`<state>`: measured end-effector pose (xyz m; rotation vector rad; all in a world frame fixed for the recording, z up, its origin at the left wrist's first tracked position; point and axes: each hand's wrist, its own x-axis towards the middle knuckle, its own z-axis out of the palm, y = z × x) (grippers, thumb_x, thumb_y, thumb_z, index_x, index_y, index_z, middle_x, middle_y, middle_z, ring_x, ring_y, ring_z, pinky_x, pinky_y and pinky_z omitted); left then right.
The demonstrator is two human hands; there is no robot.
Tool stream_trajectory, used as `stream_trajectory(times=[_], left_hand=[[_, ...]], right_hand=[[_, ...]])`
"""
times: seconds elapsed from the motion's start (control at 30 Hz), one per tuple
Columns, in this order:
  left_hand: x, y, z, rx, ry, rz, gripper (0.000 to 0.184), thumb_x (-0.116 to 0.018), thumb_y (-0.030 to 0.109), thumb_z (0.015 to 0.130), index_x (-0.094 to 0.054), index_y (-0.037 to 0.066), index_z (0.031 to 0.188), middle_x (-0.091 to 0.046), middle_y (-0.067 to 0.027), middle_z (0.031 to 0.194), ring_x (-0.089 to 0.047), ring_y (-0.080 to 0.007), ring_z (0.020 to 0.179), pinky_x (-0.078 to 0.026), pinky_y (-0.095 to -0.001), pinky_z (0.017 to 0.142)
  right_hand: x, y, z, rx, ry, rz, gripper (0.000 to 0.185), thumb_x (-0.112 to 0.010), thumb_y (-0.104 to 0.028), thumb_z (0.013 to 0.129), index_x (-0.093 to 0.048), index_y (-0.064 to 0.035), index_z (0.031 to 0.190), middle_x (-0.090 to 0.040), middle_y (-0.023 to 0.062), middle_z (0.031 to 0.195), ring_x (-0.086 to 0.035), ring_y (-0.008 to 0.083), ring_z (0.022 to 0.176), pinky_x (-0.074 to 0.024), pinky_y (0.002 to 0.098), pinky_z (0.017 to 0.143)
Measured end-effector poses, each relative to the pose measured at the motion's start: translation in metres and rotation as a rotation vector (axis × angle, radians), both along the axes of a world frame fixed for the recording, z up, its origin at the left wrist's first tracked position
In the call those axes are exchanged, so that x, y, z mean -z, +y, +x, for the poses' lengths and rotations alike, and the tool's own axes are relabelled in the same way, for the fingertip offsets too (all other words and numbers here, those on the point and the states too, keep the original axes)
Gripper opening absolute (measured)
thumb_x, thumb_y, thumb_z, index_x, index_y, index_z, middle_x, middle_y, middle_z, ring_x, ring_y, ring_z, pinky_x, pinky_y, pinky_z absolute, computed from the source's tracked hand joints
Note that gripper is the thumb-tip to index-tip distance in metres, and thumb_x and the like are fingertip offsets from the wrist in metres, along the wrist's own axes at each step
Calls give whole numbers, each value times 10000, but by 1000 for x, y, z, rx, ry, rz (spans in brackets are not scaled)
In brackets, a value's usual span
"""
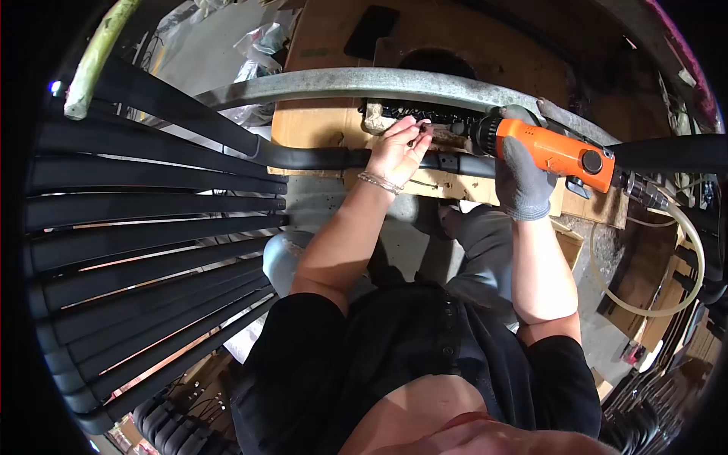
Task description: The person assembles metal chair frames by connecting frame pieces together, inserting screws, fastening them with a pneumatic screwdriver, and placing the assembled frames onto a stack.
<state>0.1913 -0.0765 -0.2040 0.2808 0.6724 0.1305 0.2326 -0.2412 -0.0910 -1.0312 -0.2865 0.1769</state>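
Observation:
My right hand (522, 178), in a grey glove, is wrapped round an orange air driver (557, 152). Its dark nose points left, towards my left hand (400, 152). That hand is bare, with a bracelet (381, 182) at the wrist, and its fingertips pinch something small and dark that I cannot make out. Below the fingers runs a black tube (318, 158) with a dark fitting on it. Behind them, a tray of small dark pieces (447, 112) is partly hidden by my hand and the driver.
A curved grey metal bar (364, 80) crosses over the cardboard (318, 121). A clear hose (699, 258) loops from the driver's rear down the right side. Several black tubes (159, 205) lie stacked at the left. A dark flat object (371, 32) lies at the back.

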Motion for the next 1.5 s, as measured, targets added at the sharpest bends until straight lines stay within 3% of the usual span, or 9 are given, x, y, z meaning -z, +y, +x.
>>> stream_trajectory(times=[0.1, 0.2, 0.33, 0.63, 0.9, 1.0, 1.17, 1.27, 1.5], left_hand=[[-7, 1, -6, 9, -43, -26, 252, -458, -60, 821, -422, 35, 1051, -558, -155, 980, -558, -232, 879, -470, -345, 798], [-15, 3, -10, 23, -76, -52, 221, -448, -50, 830, -436, 47, 1028, -565, -154, 965, -560, -235, 874, -473, -343, 799], [-22, 0, -16, 18, -139, -103, 201, -449, -44, 832, -451, 58, 1006, -569, -153, 953, -563, -238, 868, -474, -344, 795], [-22, -6, -22, -19, -137, -103, 154, -475, -17, 834, -489, 65, 963, -570, -119, 914, -552, -205, 805, -487, -347, 754], [-16, -12, -23, -63, 23, -104, 157, -533, 11, 816, -520, 68, 962, -546, -66, 861, -536, -198, 759, -489, -342, 737], [-15, -16, -22, -92, 4, -107, 141, -544, 19, 812, -516, 64, 943, -531, -60, 833, -533, -196, 751, -486, -339, 729], [-6, -16, -26, -53, -70, -132, 136, -551, 21, 808, -508, 62, 930, -531, -67, 825, -532, -197, 748, -482, -333, 726], [-3, -19, -26, -36, -22, -115, 126, -528, 10, 817, -496, 57, 929, -528, -74, 800, -531, -197, 742, -477, -342, 734], [40, -72, -25, 13, 236, -89, 163, -481, -17, 827, -476, 44, 978, -557, -110, 872, -559, -223, 802, -461, -371, 780]], right_hand=[[4, 1, -3, -63, 12, 56, 637, -636, -40, 701, -299, -117, 1236, -528, 141, 1045, -517, 241, 974, -432, 383, 858], [-1, 6, -7, -31, 30, -30, 636, -625, 21, 688, -287, -76, 1218, -555, 120, 979, -530, 160, 851, -455, 286, 751], [1, 11, -12, -45, -52, -83, 575, -626, -7, 704, -335, -64, 1196, -552, 104, 986, -538, 144, 821, -467, 258, 694], [1, 3, -10, -33, -63, -268, 343, -637, -72, 723, -520, -25, 1042, -562, 54, 904, -526, 104, 741, -446, 213, 658], [-2, 4, -11, -44, -54, -235, 310, -633, -106, 732, -536, -14, 1012, -554, 20, 819, -505, 80, 710, -428, 198, 629], [5, -1, -5, -35, -216, -383, 292, -621, -111, 744, -534, -15, 1006, -552, 15, 775, -500, 71, 683, -427, 199, 624], [1, -2, -4, -95, -179, -285, 250, -608, -111, 756, -535, -19, 976, -558, 17, 767, -508, 78, 664, -430, 207, 626], [9, -8, 2, -170, -171, -362, 205, -621, -114, 745, -548, -20, 913, -568, 19, 767, -527, 79, 673, -442, 217, 624], [42, -11, 5, 3, -123, -703, 180, -653, -135, 715, -573, -20, 828, -598, 24, 712, -568, 88, 650, -463, 224, 582]])
